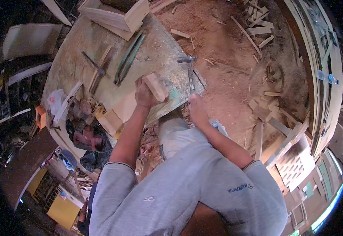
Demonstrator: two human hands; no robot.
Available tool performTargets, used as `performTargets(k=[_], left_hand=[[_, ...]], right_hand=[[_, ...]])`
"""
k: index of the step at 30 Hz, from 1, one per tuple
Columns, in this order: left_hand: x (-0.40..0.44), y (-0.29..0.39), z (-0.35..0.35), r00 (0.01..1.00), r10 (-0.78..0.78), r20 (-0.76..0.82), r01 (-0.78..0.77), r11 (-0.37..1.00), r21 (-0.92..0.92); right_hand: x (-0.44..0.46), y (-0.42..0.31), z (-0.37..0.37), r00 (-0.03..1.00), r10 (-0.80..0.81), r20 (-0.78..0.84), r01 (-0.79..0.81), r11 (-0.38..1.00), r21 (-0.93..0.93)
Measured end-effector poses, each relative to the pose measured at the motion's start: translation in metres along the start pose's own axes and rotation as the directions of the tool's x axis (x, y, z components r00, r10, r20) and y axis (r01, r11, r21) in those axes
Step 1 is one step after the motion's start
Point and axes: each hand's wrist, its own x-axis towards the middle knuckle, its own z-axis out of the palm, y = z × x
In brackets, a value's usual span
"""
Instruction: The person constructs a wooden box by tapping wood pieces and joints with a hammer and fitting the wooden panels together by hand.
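Observation:
My left hand [143, 93] is closed round a pale wooden block [155, 86], held tilted over the near right part of the worktable [140, 65]. My right hand [196, 105] makes a fist just off the table's right edge. From it a thin handle runs up to a metal hammer head [186, 59]; the handle is hard to make out against the edge. Below the block, a flat light board [125, 107] lies on the table. Wood shavings and dust cover the surface close to both hands.
A green long-handled tool [129, 59], a wooden strip [100, 69] and a dark thin tool [89, 59] lie on the table. At its far end stands a wooden box frame [116, 17]. Scraps [260, 23] litter the dirt floor; long planks [317, 74] stand at right.

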Motion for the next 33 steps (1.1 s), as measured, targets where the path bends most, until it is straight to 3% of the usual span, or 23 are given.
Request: performTargets(k=[3,5,7,9,12,15,18,19,21,23,24,27,30,33], left_hand=[[0.003,-0.002,0.005,1.0,-0.01,-0.023,0.009,0.999,-0.034],[0.003,-0.002,-0.001,1.0,0.019,-0.009,-0.019,1.0,-0.012],[0.0,-0.007,0.003,1.0,0.023,-0.006,-0.023,1.0,0.01],[-0.003,-0.011,0.01,0.999,0.029,0.019,-0.03,0.999,0.036],[0.003,-0.014,0.016,0.999,0.041,-0.001,-0.041,0.999,0.024],[0.001,0.0,-0.003,0.994,0.022,-0.103,-0.025,0.999,-0.02],[-0.001,-0.008,0.007,1.0,0.014,-0.005,-0.014,0.999,0.053],[0.002,-0.015,0.015,0.997,-0.018,0.07,0.013,0.997,0.072],[0.001,-0.02,0.022,0.998,-0.021,0.066,0.018,0.999,0.039],[0.004,0.0,-0.004,0.995,0.026,-0.091,-0.032,0.997,-0.069],[0.005,0.006,-0.011,0.996,0.004,-0.085,-0.01,0.998,-0.067],[0.006,0.01,-0.019,0.997,-0.011,-0.07,0.007,0.998,-0.056],[0.005,0.0,-0.005,0.996,0.036,-0.076,-0.039,0.999,-0.034],[-0.004,-0.007,-0.002,0.999,0.026,-0.048,-0.026,1.0,0.005]], right_hand=[[0.006,0.019,0.011,0.982,-0.115,0.151,0.141,0.974,-0.176],[0.015,0.026,-0.005,0.965,-0.121,0.232,0.135,0.99,-0.043],[0.014,0.016,-0.009,0.977,-0.119,0.177,0.118,0.993,0.015],[0.003,0.007,-0.002,0.995,-0.097,-0.034,0.097,0.995,0.002],[0.001,0.021,0.012,0.933,-0.354,0.058,0.358,0.909,-0.214],[0.017,0.027,-0.005,0.96,-0.063,0.271,0.039,0.995,0.092],[0.008,0.032,0.01,0.964,-0.264,-0.044,0.258,0.96,-0.105],[0.008,0.023,0.007,0.969,-0.242,0.056,0.248,0.961,-0.126],[0.008,0.006,0.0,0.948,-0.186,0.259,0.233,0.958,-0.165],[0.013,0.009,-0.009,0.956,-0.108,0.274,0.109,0.994,0.01],[0.015,0.011,-0.011,0.953,-0.07,0.294,0.044,0.995,0.094],[0.013,0.017,0.01,0.998,0.011,0.061,-0.015,0.998,0.062],[0.008,0.007,0.007,0.967,-0.164,0.196,0.194,0.971,-0.141],[0.009,0.01,-0.002,0.968,-0.054,0.244,0.02,0.99,0.14]])
